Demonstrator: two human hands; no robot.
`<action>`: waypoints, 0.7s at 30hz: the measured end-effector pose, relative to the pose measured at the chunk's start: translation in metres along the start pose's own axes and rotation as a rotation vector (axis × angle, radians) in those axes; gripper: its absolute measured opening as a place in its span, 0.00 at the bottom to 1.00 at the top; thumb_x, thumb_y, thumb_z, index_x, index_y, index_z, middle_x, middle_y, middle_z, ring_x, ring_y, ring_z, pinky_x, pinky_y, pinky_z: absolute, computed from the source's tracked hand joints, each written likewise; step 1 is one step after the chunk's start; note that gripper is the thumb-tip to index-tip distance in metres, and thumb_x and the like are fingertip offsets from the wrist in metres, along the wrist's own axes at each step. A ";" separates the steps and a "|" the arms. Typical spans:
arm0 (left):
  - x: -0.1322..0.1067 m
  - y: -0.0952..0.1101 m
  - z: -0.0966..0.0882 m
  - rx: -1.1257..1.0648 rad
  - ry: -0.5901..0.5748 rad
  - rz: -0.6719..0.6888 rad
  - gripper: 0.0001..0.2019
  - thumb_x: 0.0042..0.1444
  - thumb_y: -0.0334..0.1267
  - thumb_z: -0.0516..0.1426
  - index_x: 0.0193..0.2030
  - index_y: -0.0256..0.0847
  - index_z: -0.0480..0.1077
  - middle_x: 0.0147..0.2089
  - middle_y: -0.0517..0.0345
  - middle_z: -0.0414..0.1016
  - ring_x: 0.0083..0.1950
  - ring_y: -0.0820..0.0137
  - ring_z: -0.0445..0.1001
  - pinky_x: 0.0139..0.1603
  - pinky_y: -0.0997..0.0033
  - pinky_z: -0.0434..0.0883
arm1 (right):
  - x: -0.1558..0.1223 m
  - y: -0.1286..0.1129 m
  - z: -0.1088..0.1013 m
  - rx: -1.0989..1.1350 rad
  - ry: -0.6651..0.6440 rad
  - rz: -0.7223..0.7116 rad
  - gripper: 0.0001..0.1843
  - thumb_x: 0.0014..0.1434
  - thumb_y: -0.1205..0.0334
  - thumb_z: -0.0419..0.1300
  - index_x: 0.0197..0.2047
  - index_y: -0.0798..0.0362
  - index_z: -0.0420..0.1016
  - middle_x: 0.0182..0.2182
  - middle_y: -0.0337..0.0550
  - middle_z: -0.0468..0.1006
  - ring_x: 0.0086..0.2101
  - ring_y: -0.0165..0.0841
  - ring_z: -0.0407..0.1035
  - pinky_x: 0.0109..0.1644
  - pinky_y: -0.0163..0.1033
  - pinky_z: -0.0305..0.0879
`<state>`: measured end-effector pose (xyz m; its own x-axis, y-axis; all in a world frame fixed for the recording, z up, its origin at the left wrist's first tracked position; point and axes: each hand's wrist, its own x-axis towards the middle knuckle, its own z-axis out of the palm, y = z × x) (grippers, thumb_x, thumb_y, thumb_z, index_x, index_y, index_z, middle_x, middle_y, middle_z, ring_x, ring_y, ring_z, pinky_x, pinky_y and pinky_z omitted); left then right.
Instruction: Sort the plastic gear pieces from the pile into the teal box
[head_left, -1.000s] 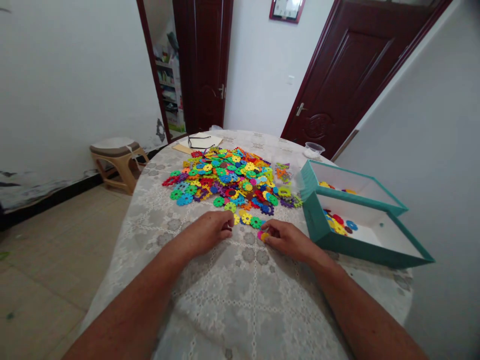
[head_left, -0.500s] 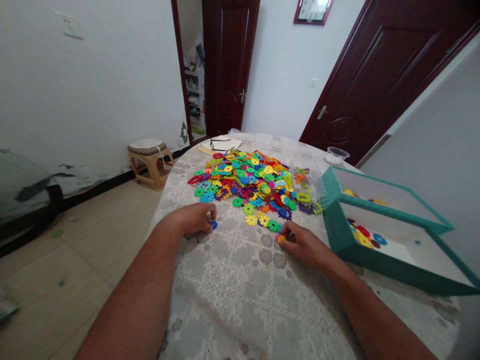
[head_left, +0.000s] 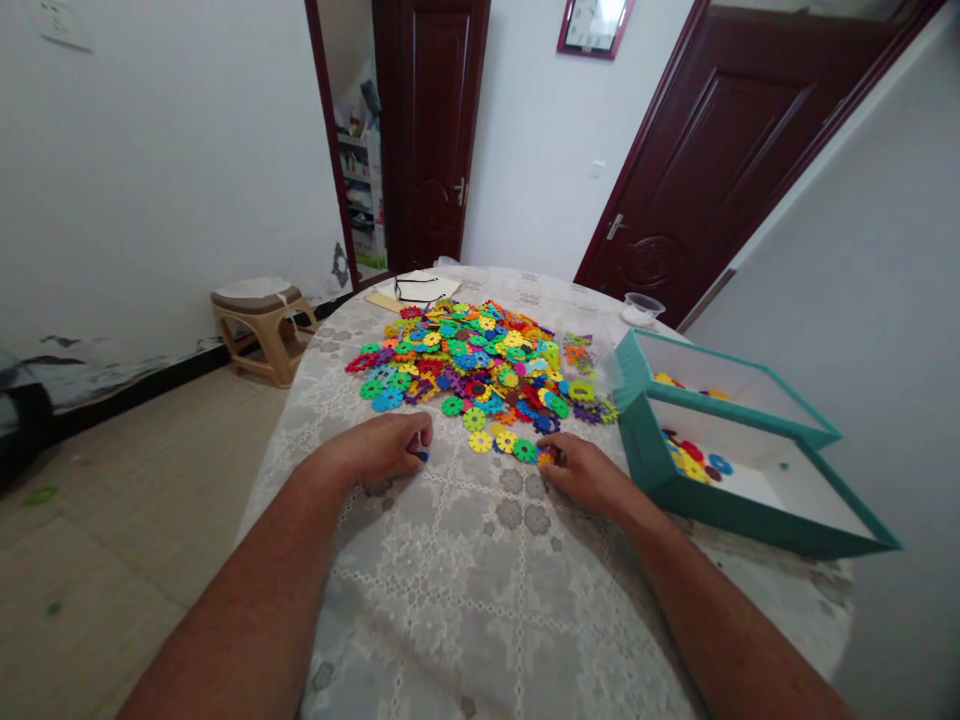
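Observation:
A heap of colourful plastic snowflake discs (head_left: 480, 362) lies on the round table with a lace cloth (head_left: 480, 570). My left hand (head_left: 386, 448) rests on the cloth just in front of the heap, fingers curled over a small blue disc (head_left: 422, 457). My right hand (head_left: 581, 470) lies to the right, fingers pinched on a small stack of discs (head_left: 546, 459) with yellow, pink and red showing. Loose yellow and green discs (head_left: 501, 441) lie between the two hands.
Two teal open boxes (head_left: 645, 452) with a few discs inside stand at the table's right. Glasses on paper (head_left: 420, 287) and a clear cup (head_left: 640, 308) sit at the far edge. A wooden stool (head_left: 259, 325) stands on the floor at left, dark doors behind.
The view has swung left then partly back. My left hand has drawn a blue disc toward itself from the heap's edge. My right hand stays closed on its small stack.

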<state>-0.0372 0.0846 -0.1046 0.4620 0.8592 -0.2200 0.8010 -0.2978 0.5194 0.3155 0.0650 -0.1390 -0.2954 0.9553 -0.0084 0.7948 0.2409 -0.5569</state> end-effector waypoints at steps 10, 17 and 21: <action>0.036 0.052 0.059 -0.105 0.130 0.159 0.03 0.54 0.32 0.58 0.35 0.42 0.72 0.34 0.61 0.76 0.36 0.69 0.70 0.34 0.72 0.58 | 0.001 0.002 0.003 0.036 -0.033 0.019 0.05 0.61 0.59 0.61 0.37 0.52 0.74 0.30 0.37 0.75 0.33 0.33 0.67 0.34 0.35 0.57; 0.035 0.053 0.065 -0.156 0.153 0.212 0.15 0.56 0.30 0.57 0.50 0.47 0.74 0.41 0.59 0.81 0.41 0.67 0.75 0.42 0.72 0.65 | 0.015 -0.004 0.004 0.076 -0.098 0.014 0.26 0.59 0.64 0.63 0.61 0.52 0.73 0.34 0.38 0.79 0.33 0.33 0.72 0.35 0.35 0.61; 0.038 0.057 0.069 -0.111 0.161 0.172 0.19 0.58 0.33 0.59 0.56 0.48 0.73 0.44 0.56 0.82 0.45 0.63 0.77 0.44 0.69 0.66 | 0.024 -0.009 0.009 0.094 -0.143 -0.034 0.26 0.60 0.63 0.63 0.62 0.51 0.72 0.31 0.36 0.79 0.30 0.32 0.72 0.32 0.34 0.59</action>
<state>0.0518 0.0714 -0.1406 0.5144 0.8575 0.0091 0.6650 -0.4055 0.6272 0.2965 0.0843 -0.1417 -0.3992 0.9111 -0.1023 0.7316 0.2493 -0.6345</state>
